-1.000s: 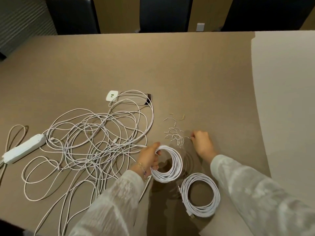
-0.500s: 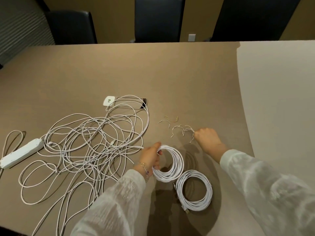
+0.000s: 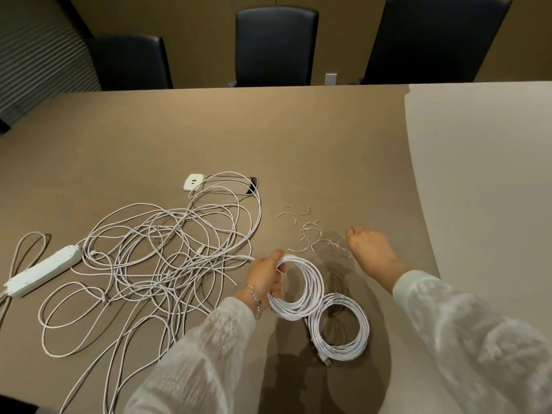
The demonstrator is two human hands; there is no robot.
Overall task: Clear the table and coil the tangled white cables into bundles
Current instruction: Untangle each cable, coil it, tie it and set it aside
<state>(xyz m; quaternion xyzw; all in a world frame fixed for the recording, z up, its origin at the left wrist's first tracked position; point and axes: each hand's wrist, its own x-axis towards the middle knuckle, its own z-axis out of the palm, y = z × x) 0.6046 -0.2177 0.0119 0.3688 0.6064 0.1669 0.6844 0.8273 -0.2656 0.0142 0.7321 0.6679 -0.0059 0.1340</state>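
My left hand [image 3: 266, 276] grips a round coil of white cable [image 3: 310, 291], held just above the brown table [image 3: 298, 138]. A second coiled white bundle [image 3: 339, 333] lies flat on the table right below it. Left of my hand sprawls a large tangle of loose white cables [image 3: 155, 258]. My right hand [image 3: 369, 249] is over the table with fingers curled, pinching a thin twist tie [image 3: 337, 244] at the edge of several scattered twist ties [image 3: 304, 228].
A white power strip [image 3: 44, 271] lies at the left edge with its cord looping away. A white charger block [image 3: 193, 182] sits beside a table cable port [image 3: 239, 186]. Black chairs [image 3: 276, 44] stand behind the far edge. A paler surface [image 3: 484, 189] adjoins on the right.
My right hand has drawn back to the right from the twist ties, pulling one tie along. The left hand keeps holding the coil. My head has tilted up, showing more of the chairs.
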